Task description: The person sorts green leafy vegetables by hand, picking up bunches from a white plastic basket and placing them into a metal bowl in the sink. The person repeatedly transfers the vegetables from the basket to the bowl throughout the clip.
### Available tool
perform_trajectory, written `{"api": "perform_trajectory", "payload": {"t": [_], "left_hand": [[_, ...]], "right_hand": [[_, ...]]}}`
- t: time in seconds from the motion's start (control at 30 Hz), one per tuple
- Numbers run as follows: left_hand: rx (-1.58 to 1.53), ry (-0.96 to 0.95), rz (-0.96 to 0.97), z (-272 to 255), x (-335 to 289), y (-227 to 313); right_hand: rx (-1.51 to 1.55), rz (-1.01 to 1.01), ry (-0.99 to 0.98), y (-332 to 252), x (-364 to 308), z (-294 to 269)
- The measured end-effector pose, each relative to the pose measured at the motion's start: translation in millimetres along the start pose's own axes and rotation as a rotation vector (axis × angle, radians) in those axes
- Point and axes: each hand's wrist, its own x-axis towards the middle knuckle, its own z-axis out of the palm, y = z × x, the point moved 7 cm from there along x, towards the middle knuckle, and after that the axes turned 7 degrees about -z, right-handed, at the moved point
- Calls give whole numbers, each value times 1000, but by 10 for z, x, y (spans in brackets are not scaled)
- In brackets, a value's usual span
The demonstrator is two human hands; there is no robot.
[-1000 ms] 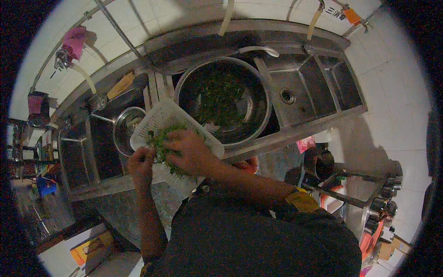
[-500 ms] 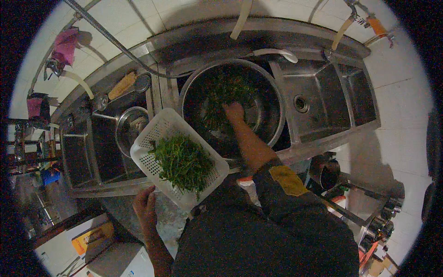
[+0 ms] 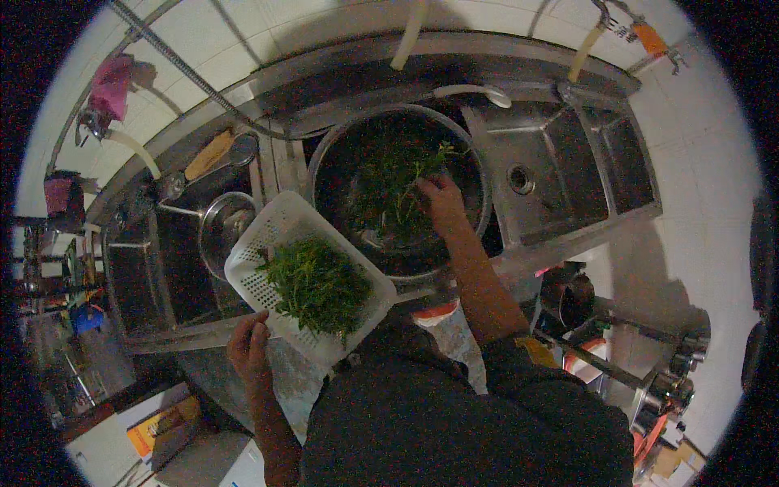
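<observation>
My right hand (image 3: 442, 203) is over the large round metal basin (image 3: 484, 207), its fingers closed on a few stems of leafy greens (image 3: 422, 174). More dark greens (image 3: 377, 174) lie in the basin below it. To the left, a white perforated plastic basket (image 3: 256, 280) sits at a slant across the sink's front edge, with a heap of cut greens (image 3: 316, 284) in it. At the basket's near-left rim my left hand (image 3: 249, 349) has its fingers curled against the edge; part of that grip is hidden.
Right of the basin is a steel sink (image 3: 560, 178) with a drain. A white-handled tool (image 3: 479, 93) lies behind the basin. The left sink holds a round metal strainer (image 3: 227, 231), near a brush (image 3: 211, 154). Pots (image 3: 568, 296) stand on a low rack at right.
My right hand has risen from the greens in the basin and moved right, with stems now between its fingers. My left hand stays at the basket's rim.
</observation>
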Motion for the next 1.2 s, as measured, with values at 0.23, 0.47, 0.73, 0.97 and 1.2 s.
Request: {"api": "perform_trajectory", "payload": {"t": [0.23, 0.47, 0.73, 0.97, 1.2], "left_hand": [[-107, -90, 36, 188, 123, 99], [-183, -257, 119, 500, 182, 275], [-263, -453, 104, 1100, 304, 651], [152, -203, 328, 725, 141, 755], [-99, -28, 387, 179, 129, 591]], "right_hand": [[-543, -155, -37, -98, -294, -346], [5, -22, -50, -653, -900, -211], [57, -112, -497, -1675, -2124, 916], [101, -214, -613, -1616, -2366, 1386], [-65, -357, -483, -1632, -2686, 1673]]}}
